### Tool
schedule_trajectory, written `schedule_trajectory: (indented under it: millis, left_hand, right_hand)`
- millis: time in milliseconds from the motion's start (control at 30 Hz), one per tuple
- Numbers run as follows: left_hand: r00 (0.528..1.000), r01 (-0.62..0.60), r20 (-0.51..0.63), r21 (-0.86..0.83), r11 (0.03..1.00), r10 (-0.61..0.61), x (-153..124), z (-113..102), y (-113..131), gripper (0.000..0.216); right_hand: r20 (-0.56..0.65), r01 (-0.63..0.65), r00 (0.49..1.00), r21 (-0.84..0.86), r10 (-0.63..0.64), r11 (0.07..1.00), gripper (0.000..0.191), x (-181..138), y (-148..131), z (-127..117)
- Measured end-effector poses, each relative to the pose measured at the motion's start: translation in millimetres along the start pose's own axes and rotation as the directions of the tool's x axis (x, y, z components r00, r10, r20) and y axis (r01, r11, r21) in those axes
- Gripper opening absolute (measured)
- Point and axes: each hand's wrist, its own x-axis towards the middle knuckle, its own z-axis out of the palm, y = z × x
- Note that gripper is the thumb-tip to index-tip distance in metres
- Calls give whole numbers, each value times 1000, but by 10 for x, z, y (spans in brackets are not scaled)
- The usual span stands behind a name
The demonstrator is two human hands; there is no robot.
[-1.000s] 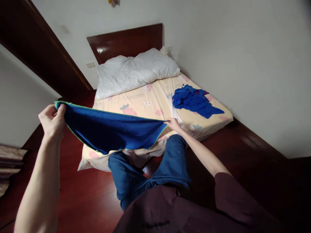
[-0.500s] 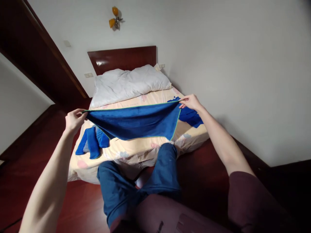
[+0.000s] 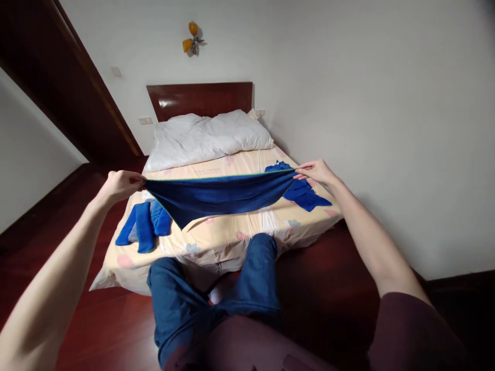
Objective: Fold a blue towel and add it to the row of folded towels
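Note:
A dark blue towel [image 3: 220, 196] with a thin green edge hangs stretched over the foot of the bed. My left hand [image 3: 120, 184] is closed on its left corner. My right hand [image 3: 316, 171] pinches its right corner. The towel sags in the middle into a downward point. Behind my right hand lies a crumpled heap of blue cloths [image 3: 299, 188] on the cream patterned sheet [image 3: 232, 234]. Below my left hand rest folded blue towels [image 3: 145, 224] on the bed's left side.
White pillows [image 3: 207, 136] lie at the dark wooden headboard [image 3: 201, 98]. A white wall runs along the bed's right side. A dark door frame [image 3: 77, 87] stands to the left. My legs in blue trousers [image 3: 216, 293] are above the dark red floor.
My right hand rose from the bed's edge with the towel's corner, and both hands drew apart, so the towel now hangs taut and narrower. The view shifted, showing the folded towels at left.

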Motion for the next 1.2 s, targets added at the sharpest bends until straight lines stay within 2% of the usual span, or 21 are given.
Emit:
schedule_trajectory:
  millis: [67, 167, 267, 333, 433, 533, 600, 667, 733, 800, 900, 1000, 1067, 1133, 1200]
  left_hand:
    - [990, 20, 139, 9, 1000, -21, -4, -117, -24, 15]
    - [945, 102, 316, -30, 994, -87, 15, -315, -61, 17]
    - [901, 142, 424, -77, 987, -97, 98, -473, -93, 29]
    - [866, 164, 492, -109, 980, -90, 191, -517, -116, 36]
    - [823, 174, 564, -143, 974, -65, 374, -443, -170, 38]
    - [827, 191, 557, -151, 970, -76, 582, -207, -234, 35]
    - [850, 212, 512, -110, 971, -128, 710, 2, -245, 30]
    - [894, 204, 415, -43, 978, -168, 819, 214, -211, 21]
    - [952, 193, 246, -22, 981, -182, 914, 405, -141, 11]
    - [985, 173, 41, -82, 981, -171, 1006, 556, -70, 6]
    - [965, 80, -231, -193, 978, -124, 1133, 692, -35, 13]
    - [906, -40, -419, -248, 968, -70, 1176, 749, -111, 28]
    - [882, -90, -470, -242, 966, -36, 1111, 798, -209, 36]
    - [897, -81, -441, -201, 976, -17, 954, 905, -332, 42]
    - [922, -59, -386, -153, 987, -5, 719, 1101, -476, 47]
  right_hand:
    - [94, -57, 993, -84, 65, 995, 24, -54, -46, -137]
    - [231, -111, 960, -201, 157, 973, 34, -65, -115, -386]
    - [318, -78, 936, -225, 149, 971, 45, -6, -195, -594]
    - [324, -56, 937, -238, 134, 970, 48, 61, -251, -674]
    - [303, -81, 938, -283, 169, 956, 48, 217, -276, -697]
    - [349, -61, 923, -278, 160, 959, 45, 451, -175, -586]
    - [377, -38, 917, -248, 132, 968, 43, 628, -61, -420]
    - [311, -66, 940, -234, 139, 970, 40, 802, 45, -185]
    - [138, -98, 981, -241, 134, 966, 33, 965, 114, 76]
    - [-60, -41, 998, -272, 26, 962, 26, 1119, 140, 302]
    - [-260, 105, 946, -330, -197, 938, 16, 1313, 144, 486]
    - [-309, 243, 888, -314, -341, 918, 18, 1401, 184, 518]
    - [-301, 325, 860, -299, -412, 897, 22, 1371, 268, 517]
    - [-278, 371, 849, -290, -449, 882, 23, 1271, 413, 532]
    - [-245, 377, 860, -286, -447, 881, 23, 1120, 630, 573]
